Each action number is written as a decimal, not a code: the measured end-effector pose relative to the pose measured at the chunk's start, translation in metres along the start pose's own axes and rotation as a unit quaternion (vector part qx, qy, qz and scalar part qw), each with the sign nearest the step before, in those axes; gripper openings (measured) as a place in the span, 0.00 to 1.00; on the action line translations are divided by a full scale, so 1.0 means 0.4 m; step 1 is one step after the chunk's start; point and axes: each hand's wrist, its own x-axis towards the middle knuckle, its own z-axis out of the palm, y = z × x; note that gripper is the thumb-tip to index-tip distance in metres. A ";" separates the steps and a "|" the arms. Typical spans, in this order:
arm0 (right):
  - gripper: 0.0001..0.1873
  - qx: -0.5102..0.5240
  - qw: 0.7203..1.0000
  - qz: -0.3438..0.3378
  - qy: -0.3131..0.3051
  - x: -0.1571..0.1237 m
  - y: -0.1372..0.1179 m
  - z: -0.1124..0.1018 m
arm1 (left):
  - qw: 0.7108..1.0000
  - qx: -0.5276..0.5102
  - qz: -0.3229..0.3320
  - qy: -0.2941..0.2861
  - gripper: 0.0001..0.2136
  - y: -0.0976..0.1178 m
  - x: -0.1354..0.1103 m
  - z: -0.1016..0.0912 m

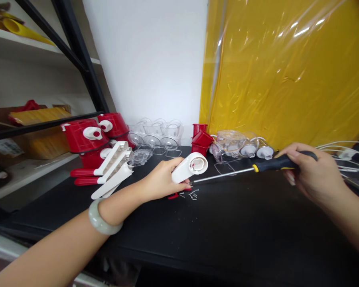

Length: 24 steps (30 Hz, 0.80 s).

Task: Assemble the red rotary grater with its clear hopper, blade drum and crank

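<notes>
The left arm (68, 235) is bare and stretches forward and inward from the near left side of the screwdriver (271, 164), its wrist (130, 195) looking nearly straight. The left hand (157, 179) sits left of the screwdriver's tip, closed in a grip, thumb uppermost, with a fingertip just beside that tip; whether they touch is unclear. The right forearm (351, 211), also bare, slants in from the near right side of the screwdriver. The right hand (312, 167) grips the screwdriver by its handle, thumb and forefinger towards the upper side, other fingers bent below it.
</notes>
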 end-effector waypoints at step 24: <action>0.10 -0.001 1.000 -0.011 -0.004 -0.003 -0.004 0.000 | 1.000 0.021 -0.009 0.009 0.14 -0.002 0.000 -0.001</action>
